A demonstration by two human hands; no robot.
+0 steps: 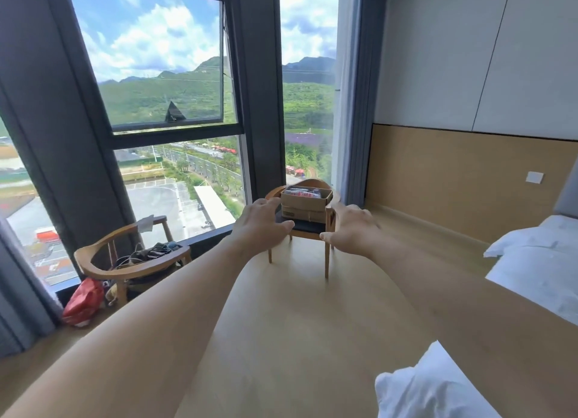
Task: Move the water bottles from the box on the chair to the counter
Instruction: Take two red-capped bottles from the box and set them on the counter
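A brown cardboard box [305, 202] sits on the dark seat of a wooden chair [327, 230] by the window. Water bottles [305, 193] with red labels lie packed inside it, only their tops showing. Both my arms stretch forward towards the chair. My left hand [261, 222] is open, fingers spread, to the left of the box in the view. My right hand [352, 226] is open to its right. Neither hand touches the box; the chair stands some way beyond them. No counter is in view.
A second wooden chair [103, 267] at the left holds clothes and cables, with a red bag [83, 300] on the sill beside it. A bed with white linen [538, 261] fills the right side. Light wood floor [297, 308] lies between me and the chair.
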